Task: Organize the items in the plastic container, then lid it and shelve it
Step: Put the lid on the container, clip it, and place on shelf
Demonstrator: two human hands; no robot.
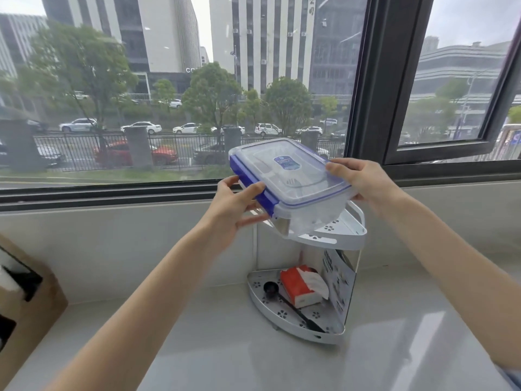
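A clear plastic container [293,179] with a blue-clipped lid on it is held in both hands, tilted, just above the top tier of a white corner shelf [346,232]. My left hand [239,213] grips its near left side by the blue clip. My right hand [363,179] holds the right edge, thumb on the lid. Pale items show dimly through the walls; I cannot make them out. The container's lower corner is close to the top tier; contact is unclear.
The shelf's bottom tier [296,328] holds a red tissue pack [301,286], a black scoop [284,300] and a printed card [338,277]. A cardboard box [25,303] stands at the left on the grey sill. The window frame [369,94] rises behind.
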